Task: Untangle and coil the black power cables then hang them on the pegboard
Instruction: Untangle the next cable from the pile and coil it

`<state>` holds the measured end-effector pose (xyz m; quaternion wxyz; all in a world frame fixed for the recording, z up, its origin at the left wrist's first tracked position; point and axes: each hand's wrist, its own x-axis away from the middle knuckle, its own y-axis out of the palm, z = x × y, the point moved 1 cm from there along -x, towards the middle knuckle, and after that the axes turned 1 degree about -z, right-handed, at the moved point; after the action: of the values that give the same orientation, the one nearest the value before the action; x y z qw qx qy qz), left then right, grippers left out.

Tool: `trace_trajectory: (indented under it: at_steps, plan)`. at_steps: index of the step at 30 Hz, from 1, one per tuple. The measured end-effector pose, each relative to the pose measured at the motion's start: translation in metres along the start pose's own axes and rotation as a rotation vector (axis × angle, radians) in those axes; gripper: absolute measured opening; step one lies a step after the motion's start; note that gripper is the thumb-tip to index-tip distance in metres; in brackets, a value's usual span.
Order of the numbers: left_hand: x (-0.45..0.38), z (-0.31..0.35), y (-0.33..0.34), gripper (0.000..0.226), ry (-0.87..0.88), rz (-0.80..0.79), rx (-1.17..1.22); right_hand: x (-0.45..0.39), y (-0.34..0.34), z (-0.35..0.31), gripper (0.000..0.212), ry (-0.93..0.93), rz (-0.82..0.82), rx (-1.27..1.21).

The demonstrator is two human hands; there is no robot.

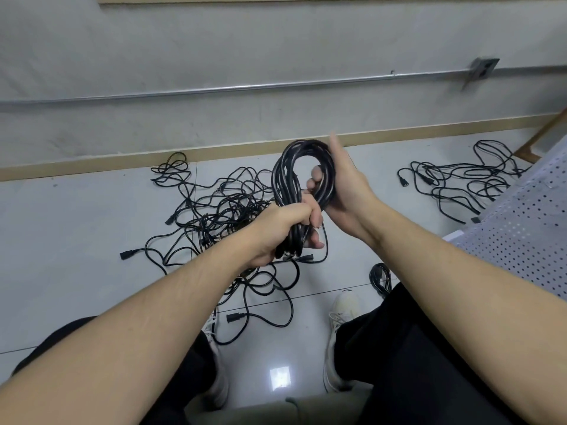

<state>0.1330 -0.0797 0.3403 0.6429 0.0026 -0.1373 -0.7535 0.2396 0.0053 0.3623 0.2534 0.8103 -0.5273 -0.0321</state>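
A coiled bundle of black power cable [290, 173] stands upright in front of me. My left hand [283, 228] grips its lower end in a fist. My right hand [340, 185] cups the right side of the loop, thumb up, with fingertips curled through the loop. A tangled heap of black cables [214, 210] lies on the white tiled floor behind the hands. A second loose tangle [460, 179] lies at the right. A white perforated pegboard [527, 228] leans in at the right edge.
I sit with dark trousers and white shoes [340, 320] on the tiles. A small coiled cable [380, 277] lies by my right knee. A grey wall with a metal conduit [245, 87] and a wooden skirting board runs behind.
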Motion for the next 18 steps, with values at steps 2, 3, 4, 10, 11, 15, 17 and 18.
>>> trace_trajectory:
  at_steps: [2,3,4,10,11,15,17,18]
  plan:
    - [-0.001,0.005,-0.003,0.012,0.001,0.012,0.102,-0.002,-0.004,0.004,0.054,0.096,-0.063,-0.020]
    - [-0.002,0.010,-0.005,0.012,0.017,0.019,0.167,-0.002,-0.005,0.007,0.050,0.137,-0.097,0.019]
    - [-0.001,0.016,-0.008,0.012,0.042,0.025,0.234,-0.001,-0.006,0.011,0.042,0.187,-0.143,0.078]
    - [-0.001,0.033,-0.032,0.015,0.154,0.198,0.539,0.007,-0.003,0.032,0.037,0.363,-0.535,0.672]
    - [-0.001,0.035,-0.036,0.014,0.165,0.236,0.578,0.008,-0.003,0.033,0.045,0.349,-0.576,0.718]
    - [-0.001,0.039,-0.045,0.021,0.173,0.347,0.682,0.012,0.005,0.033,0.016,0.298,-0.597,0.668]
    - [-0.002,0.041,-0.048,0.023,0.181,0.410,0.649,0.014,0.006,0.039,0.009,0.249,-0.595,0.881]
    - [-0.003,0.041,-0.050,0.023,0.186,0.454,0.606,0.014,0.006,0.042,0.014,0.236,-0.606,1.007]
